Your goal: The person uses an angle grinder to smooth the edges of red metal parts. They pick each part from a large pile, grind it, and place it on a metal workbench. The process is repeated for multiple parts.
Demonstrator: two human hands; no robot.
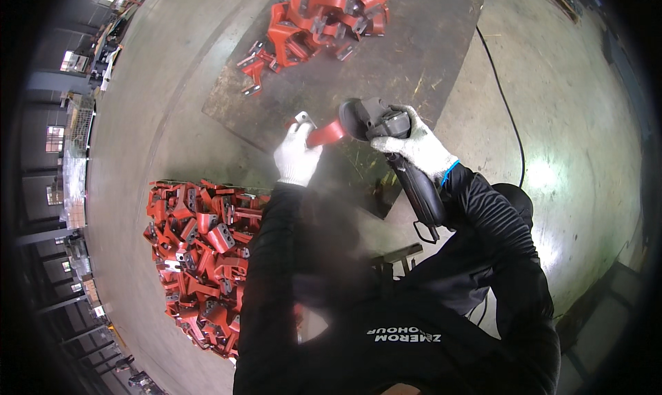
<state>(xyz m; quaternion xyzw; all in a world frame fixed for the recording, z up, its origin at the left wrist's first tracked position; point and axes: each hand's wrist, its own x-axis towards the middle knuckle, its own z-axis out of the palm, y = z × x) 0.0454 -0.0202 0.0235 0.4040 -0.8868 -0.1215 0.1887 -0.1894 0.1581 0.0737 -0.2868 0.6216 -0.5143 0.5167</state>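
Black jacket (345,360) foremost; left hand (298,157) on red bracket (326,134), right hand (417,143) on angle grinder (416,188)

Nearest to the camera: black cloth over torso and both arms, with white lettering at the chest and a blue band (449,170) at the right cuff.

Left hand: gloved in white knit. Closed on the red bracket, with fingers curled up and round; exact placement of each fingertip too small to tell. Bare metal end with a hole showing just above the fingers; curved red leg projecting toward the right hand.

Right hand: gloved likewise. Wrapped around the head of the angle grinder, thumb laid across the near side, other fingers bent over the far side. Dark disc (352,121) turned toward the bracket, at the end of the red leg; contact or small gap: cannot be told. Black grinder body slanting down toward the right forearm.

Beyond the hands: dark sheet (434,57) on the concrete floor (158,133), bearing a heap of red brackets (327,24). Beside the left forearm: larger pile of similar red parts (203,257). Off to the right: black cord (507,98) along the floor.
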